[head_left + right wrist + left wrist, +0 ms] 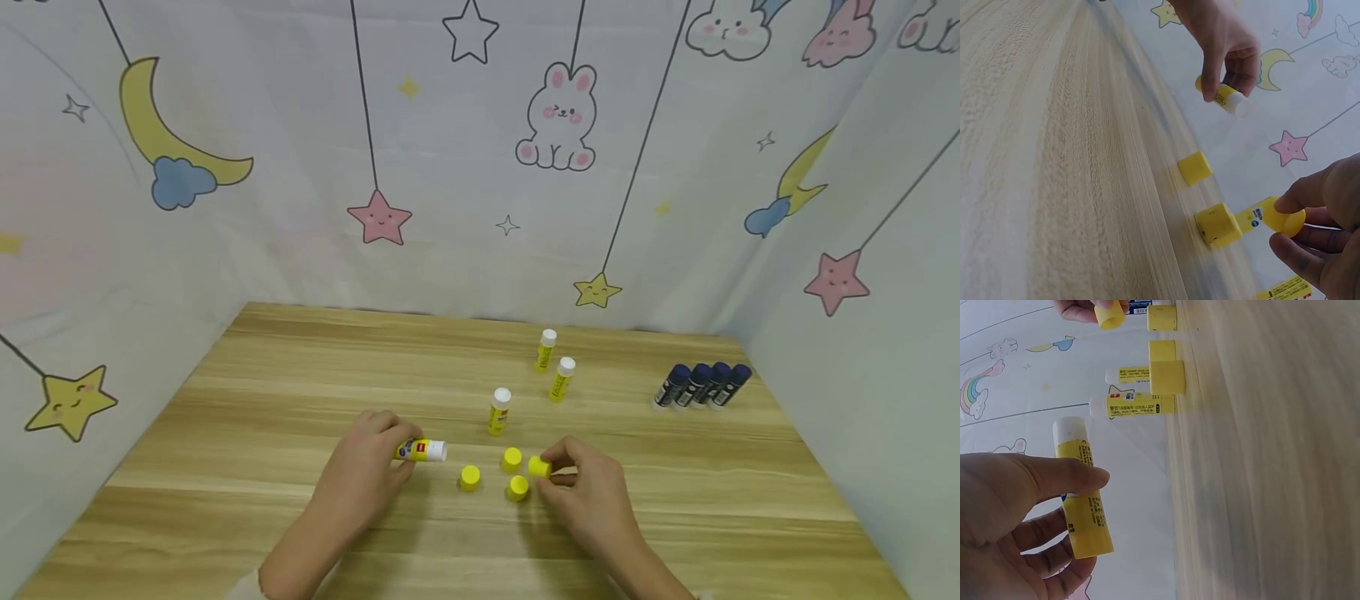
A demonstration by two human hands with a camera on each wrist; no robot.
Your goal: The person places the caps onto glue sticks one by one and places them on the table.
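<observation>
My left hand [367,467] grips a yellow glue stick [420,450] with its cap off, held lying on its side, the white end toward the right. In the left wrist view the thumb lies along the glue stick [1085,519]. My right hand [592,496] pinches a loose yellow cap [538,467] between thumb and fingers, its open side showing in the left wrist view. Three more yellow caps, a left one [470,477], a back one [512,459] and a front one [517,488], sit on the table between the hands.
Behind the caps, three uncapped yellow glue sticks [499,412] stand upright, white ends up. Several dark-capped sticks [701,385] stand in a row at the back right. The wooden table [300,358] is bordered by printed cloth walls [300,250] at the back and sides.
</observation>
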